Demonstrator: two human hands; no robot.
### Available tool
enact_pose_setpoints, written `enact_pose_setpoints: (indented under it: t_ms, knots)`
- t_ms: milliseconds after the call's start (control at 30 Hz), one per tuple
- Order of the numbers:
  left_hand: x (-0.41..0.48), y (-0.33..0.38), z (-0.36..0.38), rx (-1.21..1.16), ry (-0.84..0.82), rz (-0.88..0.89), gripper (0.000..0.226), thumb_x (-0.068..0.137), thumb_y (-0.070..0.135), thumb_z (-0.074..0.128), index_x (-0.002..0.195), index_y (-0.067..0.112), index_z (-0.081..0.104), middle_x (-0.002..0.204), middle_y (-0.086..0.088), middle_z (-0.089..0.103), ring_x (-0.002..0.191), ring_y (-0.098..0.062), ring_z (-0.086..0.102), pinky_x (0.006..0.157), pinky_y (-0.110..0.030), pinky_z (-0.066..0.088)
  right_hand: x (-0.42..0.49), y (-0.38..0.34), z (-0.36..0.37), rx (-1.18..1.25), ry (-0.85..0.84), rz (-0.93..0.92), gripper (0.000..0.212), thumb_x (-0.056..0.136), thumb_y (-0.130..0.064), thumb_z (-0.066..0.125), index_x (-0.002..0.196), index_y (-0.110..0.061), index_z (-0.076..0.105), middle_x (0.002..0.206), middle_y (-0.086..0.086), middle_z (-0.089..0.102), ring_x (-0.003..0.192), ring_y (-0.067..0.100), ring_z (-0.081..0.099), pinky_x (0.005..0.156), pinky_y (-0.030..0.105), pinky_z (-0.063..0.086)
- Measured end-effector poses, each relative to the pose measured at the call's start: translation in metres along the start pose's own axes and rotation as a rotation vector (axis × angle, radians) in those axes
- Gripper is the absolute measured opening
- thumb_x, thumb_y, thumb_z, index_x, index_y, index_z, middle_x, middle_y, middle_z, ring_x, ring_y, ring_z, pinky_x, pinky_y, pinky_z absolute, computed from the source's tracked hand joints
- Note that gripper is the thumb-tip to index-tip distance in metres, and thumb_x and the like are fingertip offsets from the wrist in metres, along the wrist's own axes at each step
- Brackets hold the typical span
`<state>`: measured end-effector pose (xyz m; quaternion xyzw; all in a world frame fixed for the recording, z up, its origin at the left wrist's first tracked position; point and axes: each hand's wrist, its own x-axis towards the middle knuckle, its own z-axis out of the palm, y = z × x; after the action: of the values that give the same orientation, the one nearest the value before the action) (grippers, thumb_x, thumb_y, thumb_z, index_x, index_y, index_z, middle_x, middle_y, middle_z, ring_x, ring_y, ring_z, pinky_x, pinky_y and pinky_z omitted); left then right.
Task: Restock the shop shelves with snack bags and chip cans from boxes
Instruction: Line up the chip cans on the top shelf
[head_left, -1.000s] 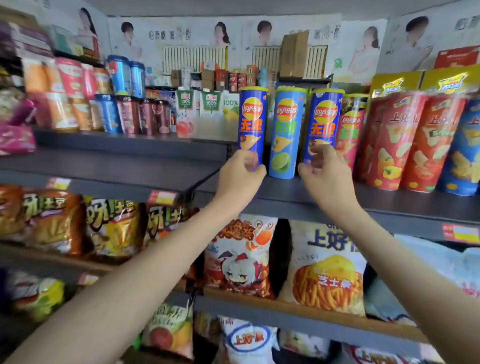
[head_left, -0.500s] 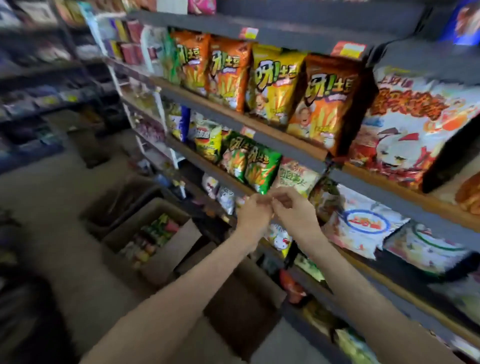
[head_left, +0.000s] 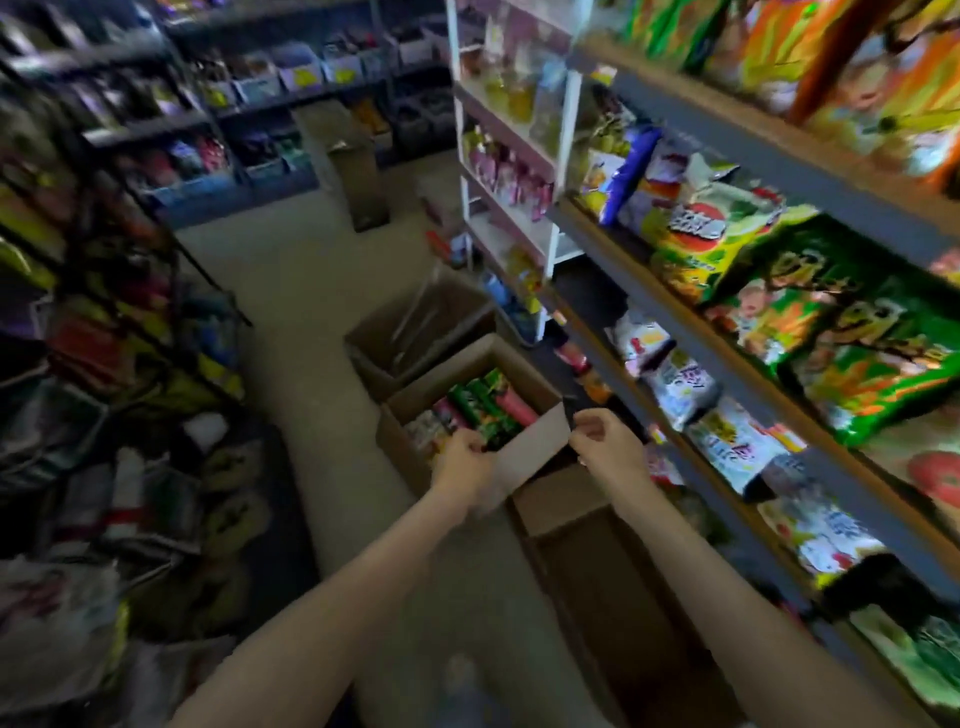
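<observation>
An open cardboard box (head_left: 410, 415) stands on the floor beside the shelves, and green and pink chip cans (head_left: 483, 400) lie inside it. Its pale near flap (head_left: 530, 449) sticks up between my hands. My left hand (head_left: 462, 460) hovers at the flap's left end, over the cans, with fingers loosely curled. Just above the flap's right corner is my right hand (head_left: 605, 441), fingers also loosely curled. I see nothing held in either hand. Snack bags (head_left: 857, 332) fill the shelf unit (head_left: 727, 338) on the right.
Behind the can box stands a second box (head_left: 379, 338) with a plastic liner. A darker box (head_left: 597, 551) lies nearer, below my right arm. Crowded shelves (head_left: 130, 312) line the left, a white rack (head_left: 563, 171) stands further back, and the floor aisle (head_left: 311, 291) runs between.
My hands left the chip cans on the upper shelf and came together. The view swung down and left, and both hands have dropped to the box of cans on the floor.
</observation>
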<state>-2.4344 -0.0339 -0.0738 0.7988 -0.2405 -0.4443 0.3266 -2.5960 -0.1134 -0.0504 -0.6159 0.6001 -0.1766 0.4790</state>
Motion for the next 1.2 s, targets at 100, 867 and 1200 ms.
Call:
enact_pose_setpoints:
  t_ms: [100, 867, 1200]
  knots:
    - [0.057, -0.007, -0.045, 0.001, 0.055, -0.078, 0.01, 0.089, 0.016, 0.061, 0.095, 0.021, 0.055, 0.11, -0.012, 0.064, 0.103, -0.033, 0.062, 0.089, -0.04, 0.054, 0.043, -0.016, 0.036, 0.038, -0.02, 0.054, 0.018, 0.093, -0.017, 0.057, 0.108, -0.027, 0.054, 0.105, -0.003, 0.058, 0.104, 0.019, 0.057, 0.093, 0.041, 0.05]
    - [0.499, -0.126, 0.02, -0.062, 0.024, -0.34, 0.03, 0.094, 0.013, 0.06, 0.117, 0.027, 0.048, 0.106, -0.003, 0.062, 0.085, -0.016, 0.058, 0.067, -0.028, 0.044, 0.467, 0.146, 0.24, -0.22, -0.122, 0.259, 0.043, 0.091, -0.002, 0.058, 0.133, -0.005, 0.046, 0.116, 0.008, 0.05, 0.108, 0.023, 0.052, 0.089, 0.031, 0.041]
    - [0.603, -0.247, 0.089, 0.06, -0.042, -0.395, 0.062, 0.091, 0.013, 0.063, 0.143, 0.036, 0.038, 0.13, -0.007, 0.053, 0.113, -0.029, 0.057, 0.091, -0.045, 0.053, 0.589, 0.296, 0.338, -0.439, -0.232, 0.297, 0.102, 0.078, -0.009, 0.074, 0.154, -0.019, 0.007, 0.154, 0.013, 0.025, 0.141, 0.032, 0.027, 0.112, 0.053, 0.03]
